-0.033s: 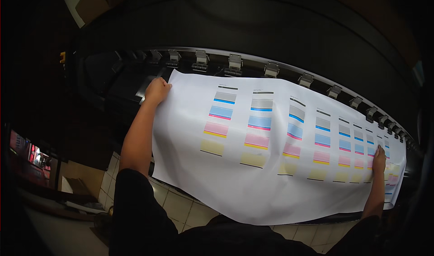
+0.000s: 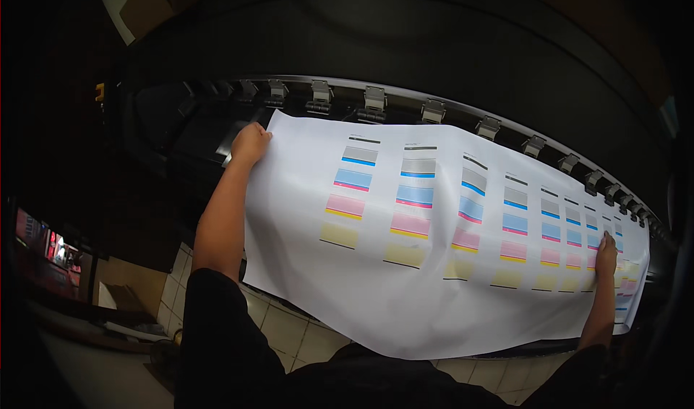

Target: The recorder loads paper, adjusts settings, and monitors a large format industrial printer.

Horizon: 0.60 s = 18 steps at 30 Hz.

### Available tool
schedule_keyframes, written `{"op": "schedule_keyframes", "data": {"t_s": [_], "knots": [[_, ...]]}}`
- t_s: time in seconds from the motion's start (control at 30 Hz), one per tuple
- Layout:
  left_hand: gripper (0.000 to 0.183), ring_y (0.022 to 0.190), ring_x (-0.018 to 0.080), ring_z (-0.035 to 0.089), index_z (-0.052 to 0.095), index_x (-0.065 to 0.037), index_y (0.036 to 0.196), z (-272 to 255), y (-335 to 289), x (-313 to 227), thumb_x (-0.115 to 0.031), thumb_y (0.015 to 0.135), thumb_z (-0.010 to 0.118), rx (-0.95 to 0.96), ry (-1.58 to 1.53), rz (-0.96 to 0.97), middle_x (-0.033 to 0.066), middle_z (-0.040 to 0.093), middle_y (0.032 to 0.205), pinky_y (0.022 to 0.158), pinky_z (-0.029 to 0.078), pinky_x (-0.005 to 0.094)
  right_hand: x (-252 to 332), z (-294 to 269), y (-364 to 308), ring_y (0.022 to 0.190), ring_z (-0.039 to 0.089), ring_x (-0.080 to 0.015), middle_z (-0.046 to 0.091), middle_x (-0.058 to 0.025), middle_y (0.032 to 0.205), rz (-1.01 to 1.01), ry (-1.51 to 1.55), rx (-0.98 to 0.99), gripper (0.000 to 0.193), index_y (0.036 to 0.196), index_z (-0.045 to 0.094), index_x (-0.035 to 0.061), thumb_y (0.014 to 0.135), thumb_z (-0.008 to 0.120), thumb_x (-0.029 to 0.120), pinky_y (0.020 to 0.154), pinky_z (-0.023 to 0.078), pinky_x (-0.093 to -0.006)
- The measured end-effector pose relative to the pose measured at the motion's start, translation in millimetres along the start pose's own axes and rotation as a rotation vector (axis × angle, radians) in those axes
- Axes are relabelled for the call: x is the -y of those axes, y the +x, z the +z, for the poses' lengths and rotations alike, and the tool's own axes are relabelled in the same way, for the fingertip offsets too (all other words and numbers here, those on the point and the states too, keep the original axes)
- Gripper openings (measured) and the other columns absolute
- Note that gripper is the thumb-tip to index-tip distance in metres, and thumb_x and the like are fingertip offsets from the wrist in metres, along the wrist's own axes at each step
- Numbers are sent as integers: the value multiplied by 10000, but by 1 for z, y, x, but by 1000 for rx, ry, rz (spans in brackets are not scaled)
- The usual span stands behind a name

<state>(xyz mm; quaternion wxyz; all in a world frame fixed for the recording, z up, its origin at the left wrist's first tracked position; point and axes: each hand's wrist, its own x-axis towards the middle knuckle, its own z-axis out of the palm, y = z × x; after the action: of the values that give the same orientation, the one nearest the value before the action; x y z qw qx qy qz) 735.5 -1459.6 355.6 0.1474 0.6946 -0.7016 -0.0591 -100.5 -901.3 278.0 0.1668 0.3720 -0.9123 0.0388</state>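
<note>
- While the printed sheet [image 2: 444, 221] is hanging before grey clamps [image 2: 374, 100], the left hand [image 2: 250, 143] is gripping its edge.
- The right hand [image 2: 607, 254] is touching it; whether gripping, I can't tell.

Sheet [image 2: 289, 214]: big wide white piece, slightly shiny, printed side showing
Print: columns of colour blocks [image 2: 353, 180], grey, light blue, pink, then pale yellow going down, with blue, magenta and yellow strips between them
Shape: definitely not flat, soft buckles around the middle, lower edge bowing down, right end looks curled
Spot: spread out sideways, top edge near the row of grey clamps [image 2: 374, 100]
</note>
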Motion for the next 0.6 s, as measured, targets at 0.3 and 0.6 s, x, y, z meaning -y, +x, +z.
{"op": "schedule_keyframes", "data": {"t_s": [0.3,0.6], "knots": [[290,1187,375,626,724,-21,1116,16,69,-21,-190,897,636,48,79,-257,204,677,1221,1000,491,444,3,-2,1,1177,566,-428,559,-206,1348,44,10,43,399,1380,526,90,1022,406,217,993,459,-494],[340,1218,359,609,684,-46,1209,36,75,-49,-199,927,573,-22,82,-305,183,644,1295,1006,495,448,4,-19,-12,1186,555,-427,548,-202,1365,62,-2,29,400,1366,533,72,1015,398,209,1017,448,-489]]}}
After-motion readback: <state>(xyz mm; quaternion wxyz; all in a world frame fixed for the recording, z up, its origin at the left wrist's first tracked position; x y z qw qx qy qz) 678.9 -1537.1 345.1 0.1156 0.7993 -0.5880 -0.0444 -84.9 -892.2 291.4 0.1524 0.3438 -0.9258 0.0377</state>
